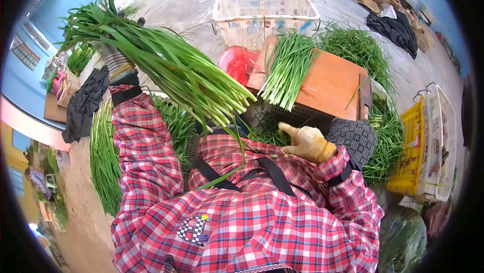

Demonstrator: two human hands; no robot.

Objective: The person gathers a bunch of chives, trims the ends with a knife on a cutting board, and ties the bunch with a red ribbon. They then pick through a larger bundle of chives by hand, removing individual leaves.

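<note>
My left hand, in a striped glove, is raised at the upper left and grips a large bunch of garlic chives. Leaves cover most of its fingers. The pale stem ends point down and right, over my lap. My right hand, in a yellowish glove, is near my waist with thumb and forefinger apart and nothing visible between them. A loose chive leaf lies across my checked shirt. Ahead, a smaller bunch of chives rests on a brown wooden board.
Beside the board stands a pink basin with red strips inside. A white plastic crate is behind it. Chive heaps lie right and left. Yellow and white crates stand at the far right.
</note>
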